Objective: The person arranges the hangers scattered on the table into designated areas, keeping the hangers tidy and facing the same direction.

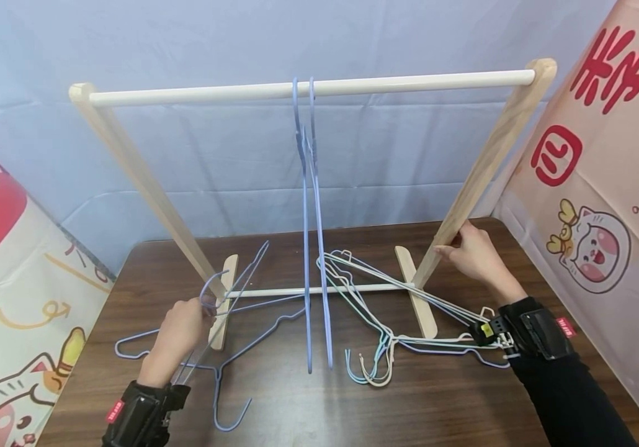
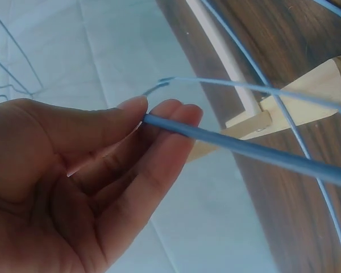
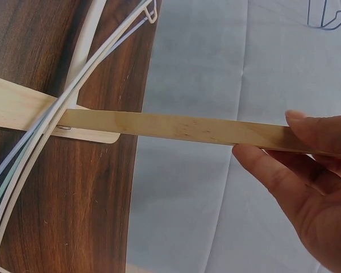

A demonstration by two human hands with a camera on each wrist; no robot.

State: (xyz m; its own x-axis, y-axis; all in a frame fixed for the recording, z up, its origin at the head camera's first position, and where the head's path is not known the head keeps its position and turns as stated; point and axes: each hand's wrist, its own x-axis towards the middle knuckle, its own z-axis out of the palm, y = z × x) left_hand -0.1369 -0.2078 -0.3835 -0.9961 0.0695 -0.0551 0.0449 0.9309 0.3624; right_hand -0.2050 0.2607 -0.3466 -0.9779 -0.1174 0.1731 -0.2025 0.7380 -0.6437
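My left hand (image 1: 181, 329) pinches a blue wire hanger (image 2: 244, 149) between thumb and fingers, near the foot of the rack's left post. On the right, my right hand (image 1: 478, 254) grips the lower part of the wooden rack's right post (image 1: 478, 171), thumb on one side and fingers on the other. Two blue hangers (image 1: 306, 261) hang side by side from the white top rail (image 1: 196, 94), near its middle. Under my left hand another blue hanger (image 1: 216, 394) lies on the table, its hook toward the front edge.
A pile of white, green and blue hangers (image 1: 389, 338) lies at the right, overlapping the rack's lower bar (image 1: 275, 292) and right foot (image 1: 417, 298). Blue cloth (image 1: 230, 37) hangs behind the brown table (image 1: 319, 410). Printed cloths stand at both sides.
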